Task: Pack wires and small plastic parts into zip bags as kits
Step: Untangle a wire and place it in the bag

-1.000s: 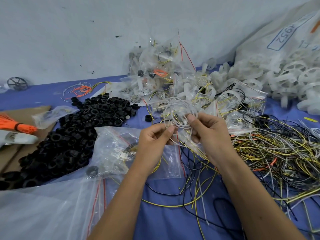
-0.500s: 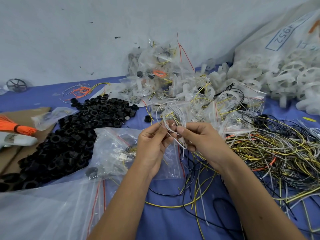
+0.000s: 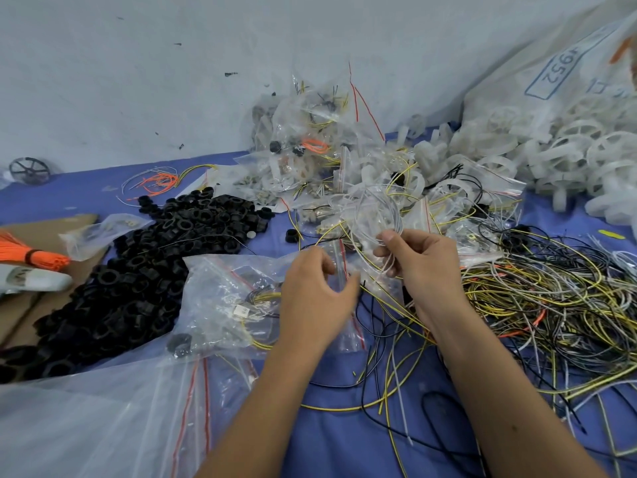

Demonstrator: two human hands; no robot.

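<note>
My right hand (image 3: 425, 267) pinches a coiled bundle of white wires (image 3: 377, 215) and holds it up above the blue table (image 3: 344, 439). My left hand (image 3: 317, 294) is lower and to the left, apart from the coil. Its curled fingers and thumb close round the top of a small clear zip bag with a red strip (image 3: 340, 262). A larger zip bag with parts inside (image 3: 227, 298) lies just left of that hand. Loose yellow, black and white wires (image 3: 551, 305) sprawl to the right.
A heap of black plastic rings (image 3: 138, 270) covers the left. Filled zip bags (image 3: 310, 160) pile at the back, white plastic wheels (image 3: 568, 150) at the far right. A big clear bag (image 3: 86, 426) lies front left; an orange wire bundle (image 3: 27, 253) rests on cardboard (image 3: 44, 229).
Both hands held the white coil together before. My left hand has let go and dropped down-left to the small zip bag. The right hand keeps the coil, slightly further right.
</note>
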